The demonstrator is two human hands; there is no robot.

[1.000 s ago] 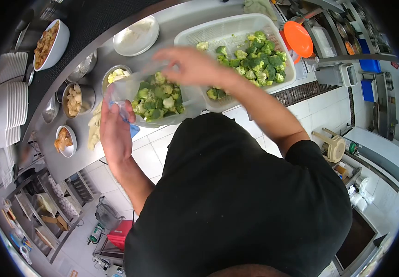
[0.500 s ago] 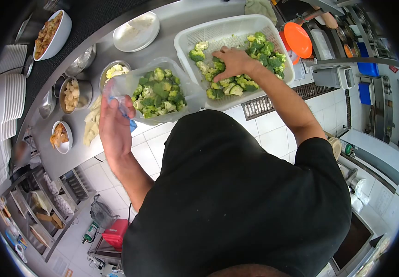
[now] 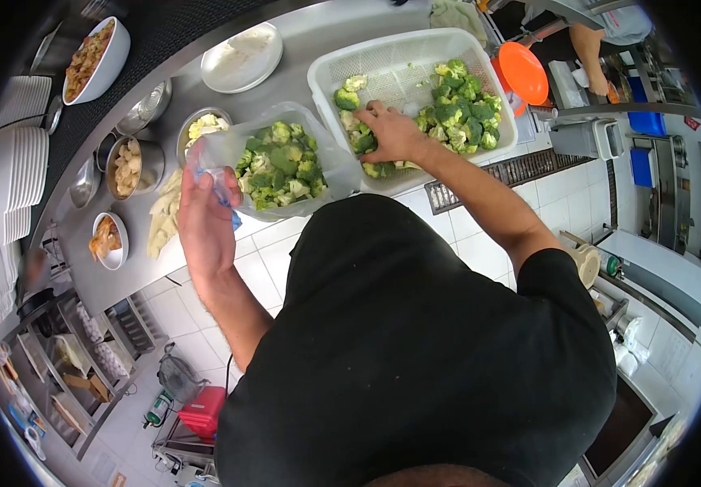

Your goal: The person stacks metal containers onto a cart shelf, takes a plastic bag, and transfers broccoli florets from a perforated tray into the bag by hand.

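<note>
A clear plastic bag [image 3: 249, 150] full of broccoli florets [image 3: 281, 166] lies on the counter. My left hand [image 3: 208, 213] grips the bag's edge at its left side, fingers closed on the film. To the right of it stands a white perforated basket [image 3: 399, 50], with more broccoli florets [image 3: 468, 114] heaped at its right end and some at its left. My right hand [image 3: 393, 134] reaches into the basket, palm down, thumb and fingers apart over the florets near the left wall. Part of those florets is hidden under the hand.
Behind the bag are a white plate [image 3: 242, 58] and a metal bowl [image 3: 204, 122] with pale florets. A metal pot [image 3: 135, 166], a small white bowl [image 3: 111, 242] and a yellowish cloth [image 3: 165, 215] sit to the left. An orange lid [image 3: 522, 73] and another person's arm [image 3: 587, 57] appear at right.
My right hand has moved left within the basket, drawing florets toward its left wall and exposing the right heap. My left hand keeps its grip. Another person's arm shows more at upper right.
</note>
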